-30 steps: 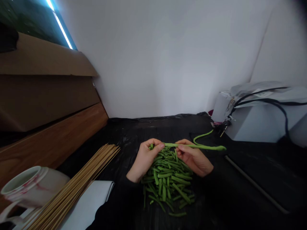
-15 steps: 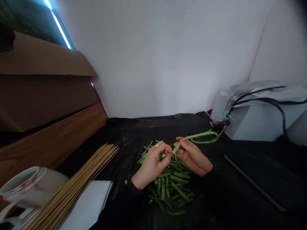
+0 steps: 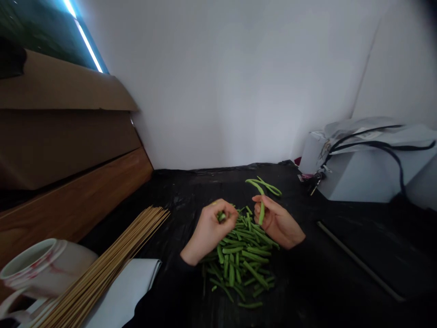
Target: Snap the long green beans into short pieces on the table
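Observation:
A long green bean (image 3: pixel 261 213) is pinched between the thumb and fingers of my right hand (image 3: pixel 282 223). Its lower end hangs below the fingers, and its far part curves up and back beyond the hand. My left hand (image 3: pixel 210 228) is closed, with green bean pieces (image 3: pixel 221 217) showing inside the curled fingers; how many is hidden. A gap separates this hand from the long bean. Below both hands lies a heap of short-cut green bean pieces (image 3: pixel 247 253), partly covered by my left hand.
Black plastic (image 3: pixel 177 191) covers the work surface. To the left are a bundle of thin wooden sticks (image 3: pixel 123 250), folded white sheet (image 3: pixel 128 287) and white mug (image 3: pixel 58 269). A cardboard box (image 3: pixel 64 141) stands behind them. At right sit a pale box (image 3: pixel 365 175) and dark flat object (image 3: pixel 382 250).
My left hand has drawn away leftward from the long bean. The bean's loop has swung from the right of my right hand to above it, and its held end now points down.

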The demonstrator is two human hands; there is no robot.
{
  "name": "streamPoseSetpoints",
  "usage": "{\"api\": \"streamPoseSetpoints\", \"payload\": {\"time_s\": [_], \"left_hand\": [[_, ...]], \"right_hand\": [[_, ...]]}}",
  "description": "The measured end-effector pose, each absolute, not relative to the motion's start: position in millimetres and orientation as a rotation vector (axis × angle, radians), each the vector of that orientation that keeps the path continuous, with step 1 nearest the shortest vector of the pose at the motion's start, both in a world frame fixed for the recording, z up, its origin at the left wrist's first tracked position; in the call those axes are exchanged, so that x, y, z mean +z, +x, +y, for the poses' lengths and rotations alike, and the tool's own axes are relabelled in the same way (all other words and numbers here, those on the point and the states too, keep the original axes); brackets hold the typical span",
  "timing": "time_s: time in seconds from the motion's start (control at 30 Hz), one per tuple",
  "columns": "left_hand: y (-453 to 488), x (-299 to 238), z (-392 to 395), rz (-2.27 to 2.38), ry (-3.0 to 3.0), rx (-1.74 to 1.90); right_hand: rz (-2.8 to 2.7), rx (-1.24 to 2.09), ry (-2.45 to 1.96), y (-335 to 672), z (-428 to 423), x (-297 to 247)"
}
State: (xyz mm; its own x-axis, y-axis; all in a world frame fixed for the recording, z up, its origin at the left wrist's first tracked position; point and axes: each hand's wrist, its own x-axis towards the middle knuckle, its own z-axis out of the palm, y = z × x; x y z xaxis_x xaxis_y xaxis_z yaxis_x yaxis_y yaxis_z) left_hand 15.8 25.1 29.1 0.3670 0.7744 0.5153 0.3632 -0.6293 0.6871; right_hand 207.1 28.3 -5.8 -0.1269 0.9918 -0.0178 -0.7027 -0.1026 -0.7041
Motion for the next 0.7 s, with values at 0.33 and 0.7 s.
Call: {"api": "streamPoseSetpoints", "payload": {"time_s": [0.33, 0.7], "left_hand": [[18, 35, 12, 0.653, 2.171, 0.682], [12, 34, 22, 0.77, 1.98, 0.748]], "right_hand": [[-0.768, 1.62, -0.616, 201, 20, -2], [-0.8, 1.602, -0.566, 203, 20, -4]]}}
